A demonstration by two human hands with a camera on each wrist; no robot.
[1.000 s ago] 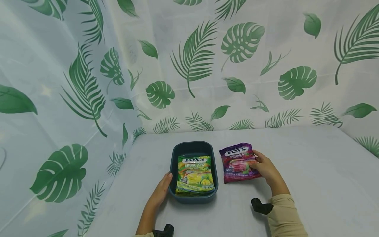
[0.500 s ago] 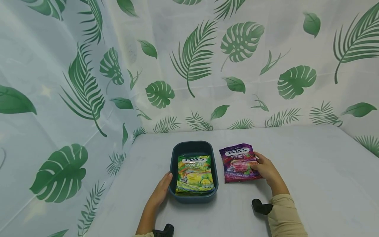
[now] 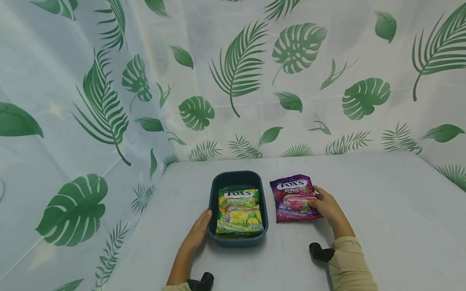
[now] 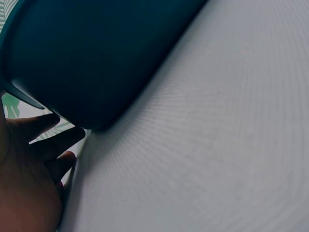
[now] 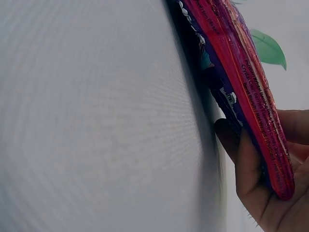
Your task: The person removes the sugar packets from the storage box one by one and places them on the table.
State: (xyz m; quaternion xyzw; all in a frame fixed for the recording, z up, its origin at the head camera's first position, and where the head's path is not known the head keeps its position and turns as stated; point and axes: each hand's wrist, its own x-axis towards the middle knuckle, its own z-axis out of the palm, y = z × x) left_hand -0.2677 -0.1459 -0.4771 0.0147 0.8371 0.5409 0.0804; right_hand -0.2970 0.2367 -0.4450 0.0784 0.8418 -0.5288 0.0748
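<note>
A dark blue-green rectangular bin [image 3: 238, 242] stands on the white table in the head view. Inside it lies a green and yellow candy bag [image 3: 240, 214] reading "Spring Tea". My left hand [image 3: 198, 230] rests against the bin's left side, its fingers fairly straight; the left wrist view shows the fingertips at the bin's wall [image 4: 91, 63]. To the right of the bin, my right hand [image 3: 329, 209] grips a purple "Berries" candy bag [image 3: 291, 198] by its right edge. In the right wrist view, fingers go under this bag [image 5: 251, 106] and the thumb lies over it.
A white cloth [image 3: 262, 270] covers the table. Leaf-printed curtains [image 3: 247, 125] hang behind it and along the left side. Black devices [image 3: 321, 253] are worn at both wrists, near the beige sleeves [image 3: 349, 262].
</note>
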